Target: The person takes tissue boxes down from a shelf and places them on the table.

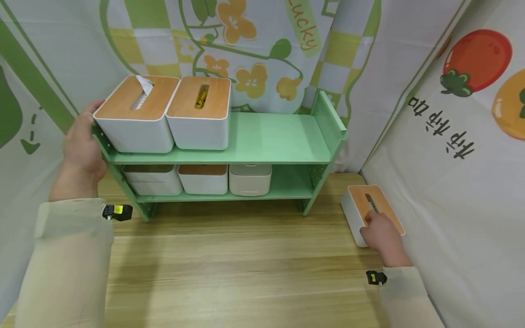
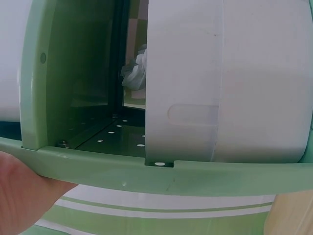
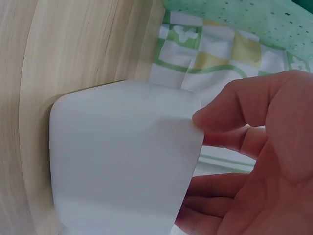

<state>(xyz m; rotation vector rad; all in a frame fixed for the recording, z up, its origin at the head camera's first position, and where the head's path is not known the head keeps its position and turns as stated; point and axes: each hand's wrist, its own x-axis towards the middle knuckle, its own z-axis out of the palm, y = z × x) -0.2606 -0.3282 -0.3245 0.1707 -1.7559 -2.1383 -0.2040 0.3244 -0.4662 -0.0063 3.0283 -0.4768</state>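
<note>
My left hand (image 1: 83,148) grips the left side panel of the green two-tier shelf (image 1: 279,136), its fingers partly hidden beyond the panel. In the left wrist view, part of the hand (image 2: 17,196) lies along the shelf's green edge (image 2: 220,178). On the wooden table to the right stands a white tissue box (image 1: 352,218) with a wood-look lid and a slot. My right hand (image 1: 381,234) holds its near end, fingers reaching over the lid. Seen from the right wrist, the thumb presses the rim of the white box (image 3: 122,156), with other fingers curled past the edge.
On the shelf's top tier sit a tissue box (image 1: 143,134) with tissue poking out and another box (image 1: 198,132) with something yellow in its slot. Several white boxes, including a lidded one (image 1: 250,182), line the lower tier. Printed curtains (image 1: 430,191) stand behind and at right.
</note>
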